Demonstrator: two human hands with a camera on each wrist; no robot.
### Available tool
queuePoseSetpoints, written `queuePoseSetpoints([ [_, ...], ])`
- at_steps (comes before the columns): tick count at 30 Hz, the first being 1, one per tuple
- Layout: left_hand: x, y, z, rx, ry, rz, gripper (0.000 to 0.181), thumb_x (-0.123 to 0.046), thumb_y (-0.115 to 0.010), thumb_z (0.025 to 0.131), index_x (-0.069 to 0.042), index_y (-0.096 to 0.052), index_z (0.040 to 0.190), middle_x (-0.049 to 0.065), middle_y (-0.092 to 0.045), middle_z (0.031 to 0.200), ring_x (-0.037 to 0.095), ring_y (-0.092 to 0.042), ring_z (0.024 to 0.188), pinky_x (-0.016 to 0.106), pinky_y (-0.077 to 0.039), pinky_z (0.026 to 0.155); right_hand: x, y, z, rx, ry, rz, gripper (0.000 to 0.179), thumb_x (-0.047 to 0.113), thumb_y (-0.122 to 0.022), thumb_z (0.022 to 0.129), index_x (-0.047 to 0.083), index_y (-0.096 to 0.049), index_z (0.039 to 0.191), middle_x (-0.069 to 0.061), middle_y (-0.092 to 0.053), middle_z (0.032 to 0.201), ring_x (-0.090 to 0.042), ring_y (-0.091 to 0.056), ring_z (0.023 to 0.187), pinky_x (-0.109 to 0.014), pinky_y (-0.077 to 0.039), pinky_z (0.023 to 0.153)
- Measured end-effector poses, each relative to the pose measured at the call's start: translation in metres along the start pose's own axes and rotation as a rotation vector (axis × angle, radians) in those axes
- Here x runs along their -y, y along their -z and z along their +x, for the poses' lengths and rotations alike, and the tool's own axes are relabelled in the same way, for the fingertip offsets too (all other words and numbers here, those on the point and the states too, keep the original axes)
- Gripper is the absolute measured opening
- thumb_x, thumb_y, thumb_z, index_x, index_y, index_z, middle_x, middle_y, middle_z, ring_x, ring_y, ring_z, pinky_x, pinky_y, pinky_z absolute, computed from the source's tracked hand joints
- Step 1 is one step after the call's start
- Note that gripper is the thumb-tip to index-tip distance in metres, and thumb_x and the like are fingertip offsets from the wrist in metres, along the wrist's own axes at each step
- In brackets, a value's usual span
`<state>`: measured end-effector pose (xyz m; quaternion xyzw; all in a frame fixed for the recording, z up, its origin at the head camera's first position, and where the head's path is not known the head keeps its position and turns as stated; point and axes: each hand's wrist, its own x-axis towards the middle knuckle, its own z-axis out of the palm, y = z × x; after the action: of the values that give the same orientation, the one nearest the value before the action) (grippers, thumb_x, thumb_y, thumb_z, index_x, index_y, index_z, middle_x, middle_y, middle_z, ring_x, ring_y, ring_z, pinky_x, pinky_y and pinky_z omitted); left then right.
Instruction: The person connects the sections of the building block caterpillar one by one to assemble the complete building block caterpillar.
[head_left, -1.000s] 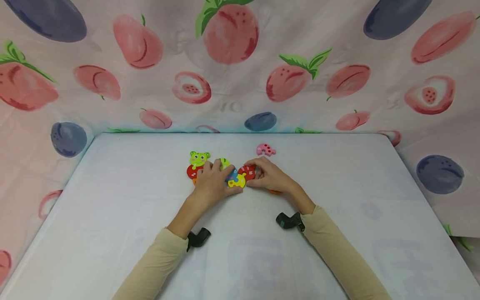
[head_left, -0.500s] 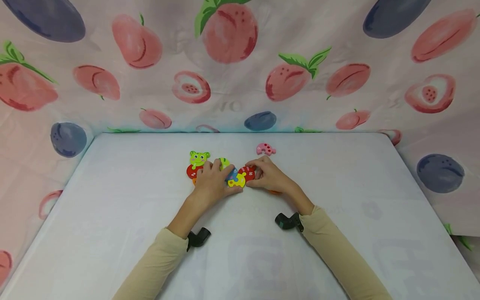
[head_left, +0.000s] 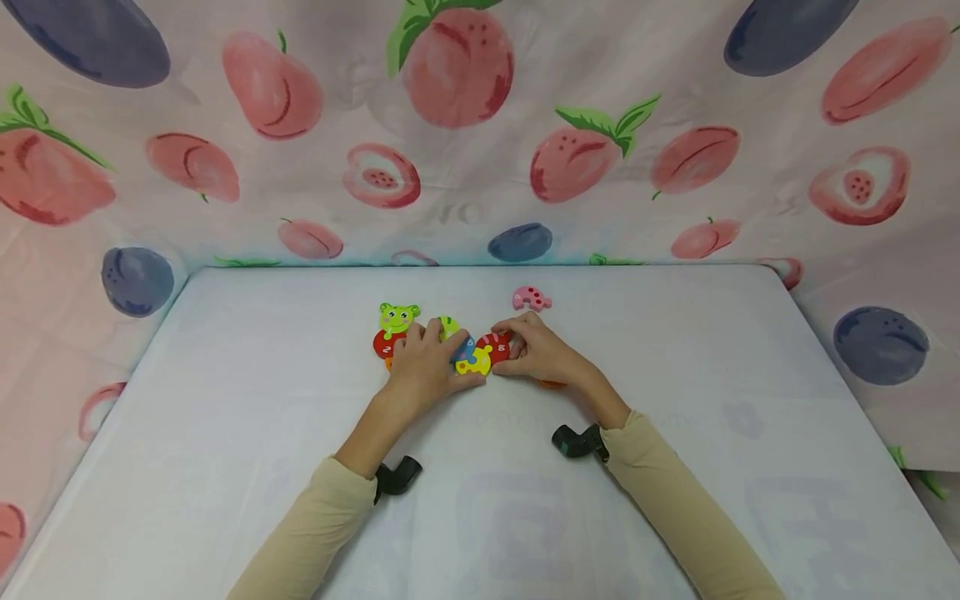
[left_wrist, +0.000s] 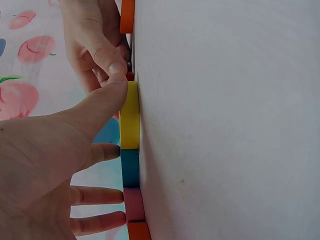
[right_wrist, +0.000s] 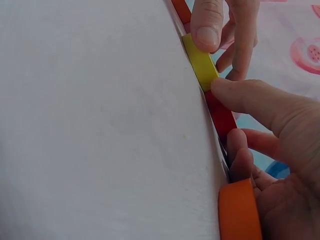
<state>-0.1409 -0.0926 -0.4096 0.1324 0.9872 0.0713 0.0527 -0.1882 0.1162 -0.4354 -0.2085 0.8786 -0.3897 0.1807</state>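
Flat, thick puzzle pieces lie joined in a caterpillar-like row on the white table. A green smiling head piece (head_left: 397, 317) tops a red piece marked 2 (head_left: 385, 344) at the row's left. My left hand (head_left: 422, 365) rests over the middle with straight fingers, hiding several pieces. Its thumb touches the yellow piece (left_wrist: 130, 115); its fingertips touch the blue piece (left_wrist: 130, 167) and pink piece (left_wrist: 134, 204). My right hand (head_left: 547, 354) pinches the red striped piece (head_left: 496, 342) between thumb and fingers, where it meets the yellow piece at the row's right end.
A loose pink spotted piece (head_left: 532, 298) lies behind my right hand. An orange piece (right_wrist: 240, 210) lies apart, partly under that hand in the head view. The white table (head_left: 480, 500) ends at a fruit-patterned cloth (head_left: 637, 58) at the back.
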Motion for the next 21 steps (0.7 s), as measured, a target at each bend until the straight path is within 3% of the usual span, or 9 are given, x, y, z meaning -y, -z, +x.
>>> queuePoseSetpoints([
  [11, -0.005, -0.002, -0.002, 0.021, -0.006, 0.008, 0.076, -0.062, -0.066, 0.081, -0.021, -0.049, 0.143, 0.018, -0.047, 0.137, 0.036, -0.042, 0.124, 0.048, -0.047, 0.096, -0.001, 0.0, -0.001, 0.011, -0.004, 0.02, 0.056, 0.019, -0.076, 0.082, 0.008, -0.054, 0.133, -0.014, -0.045, 0.115, -0.015, -0.054, 0.082, -0.022, -0.049, 0.077],
  [21, -0.012, 0.003, -0.008, 0.055, -0.123, -0.046, 0.047, -0.036, -0.064, 0.092, -0.025, -0.055, 0.138, 0.014, -0.049, 0.135, 0.032, -0.043, 0.123, 0.049, -0.047, 0.094, -0.002, 0.0, 0.0, 0.007, 0.025, 0.01, 0.055, 0.018, -0.075, 0.083, 0.007, -0.054, 0.133, -0.014, -0.045, 0.114, -0.014, -0.054, 0.08, -0.023, -0.048, 0.078],
])
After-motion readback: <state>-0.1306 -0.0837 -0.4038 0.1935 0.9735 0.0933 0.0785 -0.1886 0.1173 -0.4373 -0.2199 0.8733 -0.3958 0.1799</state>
